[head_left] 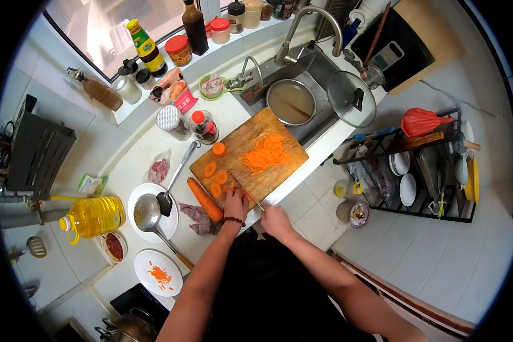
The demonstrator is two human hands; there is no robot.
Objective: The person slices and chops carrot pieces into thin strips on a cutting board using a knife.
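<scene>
A wooden cutting board [242, 134] lies on the counter beside the sink, with a heap of carrot shreds [266, 154] on its right part. Several thick carrot slices [210, 169] run along its left side. My left hand [235, 204], fingers curled, presses on a carrot piece at the board's near edge. In my right hand [277, 221] is the handle of a knife [252, 197], whose thin blade reaches toward my left fingertips. Just left of the board rests a whole carrot [204, 199], near a crumpled grey cloth [197, 220]. My left hand partly hides the piece under it.
Left of the board, a white plate [138, 192] bears a skimmer [147, 212] and a spatula. Another plate [149, 257] has carrot bits. An oil jug [100, 217] stands farther left. The sink [325, 111] holds a pot [291, 101]; a glass lid [351, 99] leans at its right.
</scene>
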